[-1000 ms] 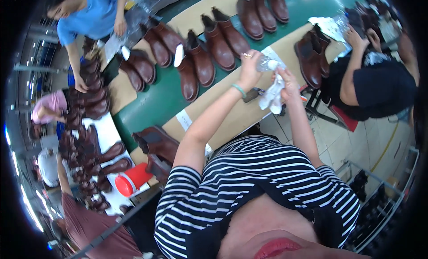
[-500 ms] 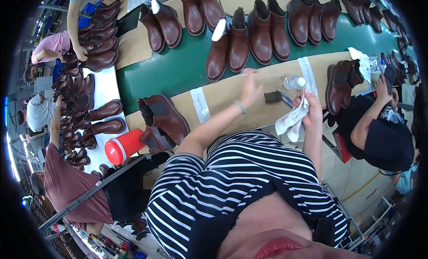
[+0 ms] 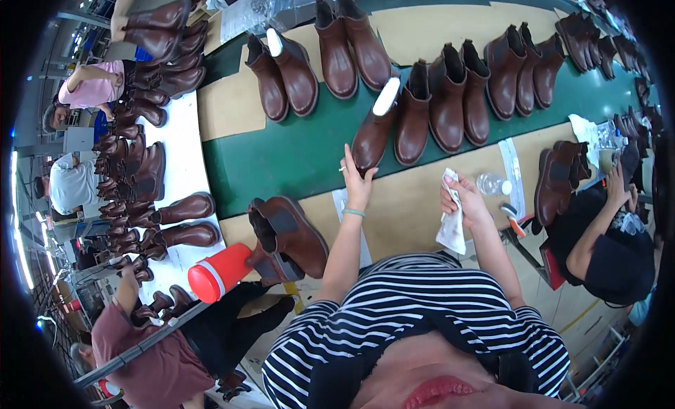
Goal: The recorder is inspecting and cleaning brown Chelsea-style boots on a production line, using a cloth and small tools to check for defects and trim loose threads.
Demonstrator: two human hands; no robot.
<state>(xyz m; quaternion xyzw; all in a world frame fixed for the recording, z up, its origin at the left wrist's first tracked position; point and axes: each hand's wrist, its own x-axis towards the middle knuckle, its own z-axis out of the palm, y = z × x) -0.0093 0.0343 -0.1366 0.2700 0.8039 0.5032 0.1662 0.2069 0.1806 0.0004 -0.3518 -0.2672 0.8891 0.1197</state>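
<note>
My left hand (image 3: 357,185) is at the toe of a brown leather ankle boot (image 3: 370,143), its fingers and thumb on either side of the toe. A white piece (image 3: 386,97) sticks up from that boot's opening. The boot stands upright at the left end of a group of similar boots (image 3: 447,103) on the green table. In my right hand (image 3: 470,203) is a crumpled white cloth (image 3: 452,226), held above the brown paper at the near edge. A clear plastic bottle (image 3: 491,184) with a white cap lies just right of this hand.
A red cup-like container (image 3: 219,272) and a pair of boots (image 3: 292,233) are at the near left. An orange-and-white tool (image 3: 513,219) lies by the table edge. A co-worker in black (image 3: 590,233) sits at the right; others work at the left along rows of boots.
My left hand has moved from above the paper to the boot's toe. My right hand still holds the cloth. The whole view has shifted, with the boots lower in the picture.
</note>
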